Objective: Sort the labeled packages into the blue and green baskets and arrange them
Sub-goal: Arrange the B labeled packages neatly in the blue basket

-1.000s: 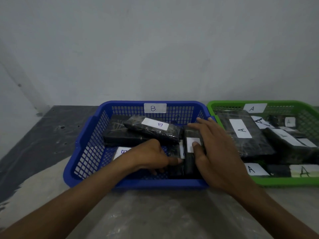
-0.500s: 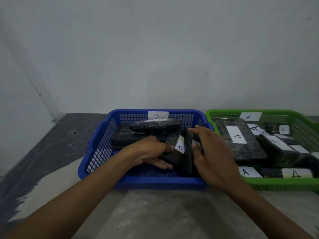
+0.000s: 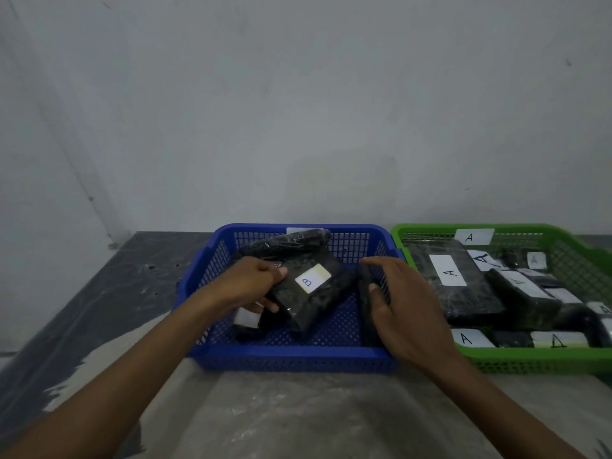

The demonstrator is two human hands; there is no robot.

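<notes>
Your left hand (image 3: pixel 255 283) has grip on black plastic-wrapped package with white B label (image 3: pixel 309 293), thumb on top, fingers curled under, package tilted over blue mesh basket (image 3: pixel 291 354) floor. Your right hand (image 3: pixel 402 304) wraps narrow black wrapped package (image 3: pixel 367 293) standing on edge by basket's right wall. More black packages behind and under left hand. Green mesh basket (image 3: pixel 536 357) touching blue one on right, full of A-labelled packages (image 3: pixel 453 279). Both baskets on grey worktop (image 3: pixel 298 419).

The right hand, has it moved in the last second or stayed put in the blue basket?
Yes. The right hand has shifted toward the blue basket's right wall, nearer the green basket, with the upright package it grips.
</notes>
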